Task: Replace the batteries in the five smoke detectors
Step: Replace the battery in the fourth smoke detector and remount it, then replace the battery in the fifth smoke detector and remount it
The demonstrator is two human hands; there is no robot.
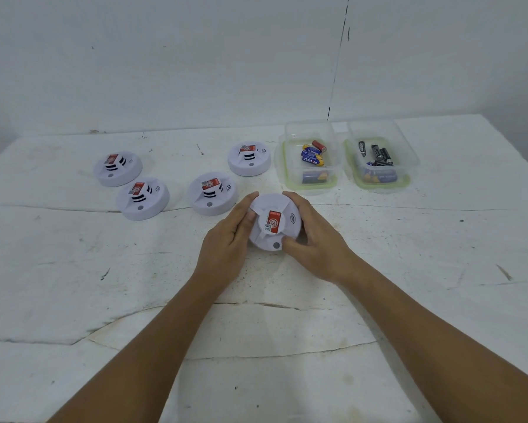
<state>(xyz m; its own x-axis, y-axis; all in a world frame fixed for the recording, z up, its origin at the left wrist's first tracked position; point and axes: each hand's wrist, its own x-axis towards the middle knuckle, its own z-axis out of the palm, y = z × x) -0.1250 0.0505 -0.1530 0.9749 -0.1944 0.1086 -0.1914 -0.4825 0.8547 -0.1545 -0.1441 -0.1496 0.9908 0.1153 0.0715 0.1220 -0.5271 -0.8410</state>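
Observation:
A round white smoke detector (273, 221) with a red label sits at the table's middle, held between both hands. My left hand (230, 236) grips its left rim with curled fingers. On the right rim, my right hand (314, 239) wraps around it, thumb near the grey button. Several more white detectors lie face up behind: the far-left detector (117, 168), the left-front detector (142, 198), the middle detector (212, 193) and the back detector (249, 158).
Two clear plastic tubs stand at the back right: the left tub (310, 178) holds blue, yellow and red batteries, the right tub (381, 178) holds black batteries. The white table (256, 346) is cracked and meets a white wall behind.

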